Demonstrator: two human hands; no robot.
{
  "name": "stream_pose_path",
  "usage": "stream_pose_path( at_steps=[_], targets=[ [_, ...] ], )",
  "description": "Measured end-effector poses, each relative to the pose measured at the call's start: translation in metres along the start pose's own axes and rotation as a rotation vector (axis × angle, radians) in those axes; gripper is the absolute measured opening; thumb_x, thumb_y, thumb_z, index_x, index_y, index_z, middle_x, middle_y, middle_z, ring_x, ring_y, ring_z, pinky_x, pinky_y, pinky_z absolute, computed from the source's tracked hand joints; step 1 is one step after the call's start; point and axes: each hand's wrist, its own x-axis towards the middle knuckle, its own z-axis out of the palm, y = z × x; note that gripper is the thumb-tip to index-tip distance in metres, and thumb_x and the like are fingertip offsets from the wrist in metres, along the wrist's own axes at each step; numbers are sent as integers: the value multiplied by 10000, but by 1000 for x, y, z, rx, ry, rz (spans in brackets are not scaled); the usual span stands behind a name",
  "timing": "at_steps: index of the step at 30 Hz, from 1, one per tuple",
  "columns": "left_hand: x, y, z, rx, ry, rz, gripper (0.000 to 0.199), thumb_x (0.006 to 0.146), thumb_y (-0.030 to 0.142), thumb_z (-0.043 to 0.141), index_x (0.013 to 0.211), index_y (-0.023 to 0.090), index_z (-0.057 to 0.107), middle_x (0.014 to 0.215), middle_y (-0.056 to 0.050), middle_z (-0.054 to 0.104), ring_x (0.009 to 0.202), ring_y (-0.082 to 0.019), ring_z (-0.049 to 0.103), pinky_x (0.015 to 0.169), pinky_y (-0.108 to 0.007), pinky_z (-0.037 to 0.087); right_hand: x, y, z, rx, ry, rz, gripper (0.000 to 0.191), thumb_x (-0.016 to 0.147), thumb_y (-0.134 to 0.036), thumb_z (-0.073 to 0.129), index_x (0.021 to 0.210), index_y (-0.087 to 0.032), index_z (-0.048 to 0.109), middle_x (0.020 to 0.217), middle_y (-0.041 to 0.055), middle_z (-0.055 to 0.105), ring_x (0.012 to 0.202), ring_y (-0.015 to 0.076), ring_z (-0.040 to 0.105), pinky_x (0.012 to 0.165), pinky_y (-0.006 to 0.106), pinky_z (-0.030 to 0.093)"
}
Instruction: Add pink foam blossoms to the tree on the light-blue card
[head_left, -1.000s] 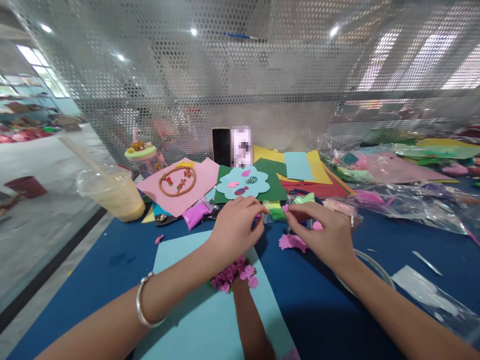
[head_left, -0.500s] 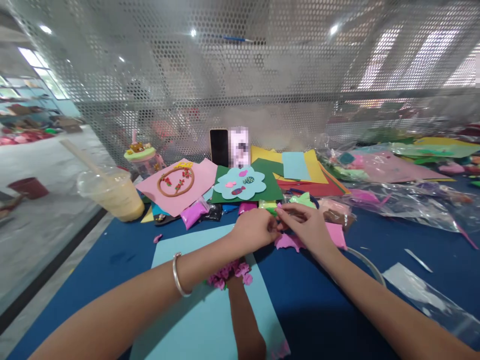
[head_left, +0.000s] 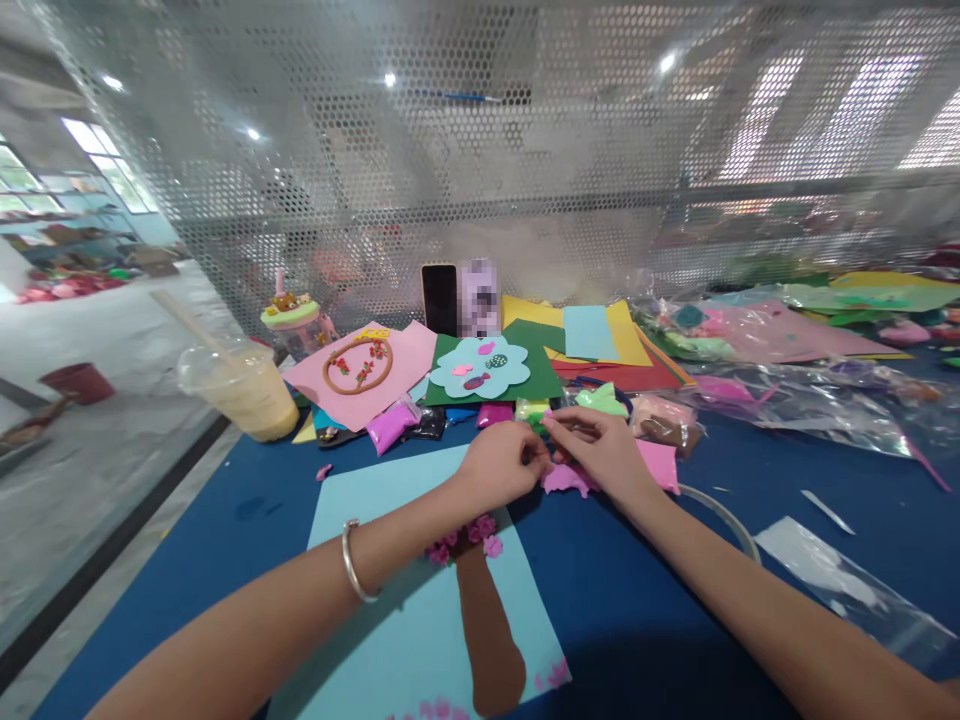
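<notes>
My left hand is closed with its fingers curled in a pinch, and what they hold, if anything, is hidden. Meeting it fingertip to fingertip, my right hand pinches a small bit of pink clay. Below the fingers lies a larger flattened lump of pink clay, beside a pink packet. Under my left forearm is a light blue sheet bearing a brown tree trunk. Pink clay blossoms cluster at the trunk's top, partly covered by my wrist.
Clay packets, including a purple one, line the back. A cloud-shaped card lies on green paper. At left stand a drink cup and a lidded cup. A phone leans on the mesh panel. Plastic bags lie right.
The view has shifted slightly, showing more of the trunk and the pink pieces along the sheet's lower edge. Both hands stay together, fingers pinched at nearly the same spot.
</notes>
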Motion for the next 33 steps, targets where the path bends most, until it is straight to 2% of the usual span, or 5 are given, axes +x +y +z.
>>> stream_pose_path(
  at_steps=[7, 12, 16, 20, 33],
  targets=[
    [-4, -10, -5, -213, 8, -62, 261, 781, 319, 548, 788, 135, 734, 742, -46, 715, 663, -155, 606, 633, -235, 436, -1, -2, 1, -56, 13, 47, 324, 721, -476, 665, 825, -170, 698, 650, 58, 721, 484, 205, 667, 426, 286, 523],
    [-11, -10, -18, -498, 157, -233, 316, 751, 414, 603, 798, 132, 738, 754, -56, 705, 688, -165, 589, 672, -264, 435, -4, -8, 2, -47, 9, -7, 324, 726, -478, 664, 821, -171, 704, 618, 50, 714, 464, 202, 661, 417, 289, 533],
    [-15, -4, -25, -675, 214, -315, 209, 738, 250, 600, 856, 148, 740, 821, -49, 712, 790, -166, 604, 727, -257, 431, -8, -12, 1, -87, 49, -63, 315, 742, -464, 656, 827, -168, 718, 641, 57, 718, 472, 196, 663, 466, 311, 570],
    [-17, 2, -25, -759, 208, -377, 284, 692, 96, 544, 884, 158, 743, 835, -37, 718, 847, -164, 610, 741, -244, 432, -11, -15, 2, -145, 97, -103, 275, 740, -433, 667, 816, -176, 729, 690, 62, 729, 502, 199, 670, 488, 323, 583],
    [-20, 11, -19, -877, 211, -396, 354, 674, 60, 548, 933, 194, 749, 896, -30, 716, 806, -139, 580, 690, -229, 417, -12, -17, -1, -368, 128, -349, 178, 790, -282, 623, 892, -186, 733, 735, 42, 737, 590, 173, 668, 535, 278, 563]
  ],
)
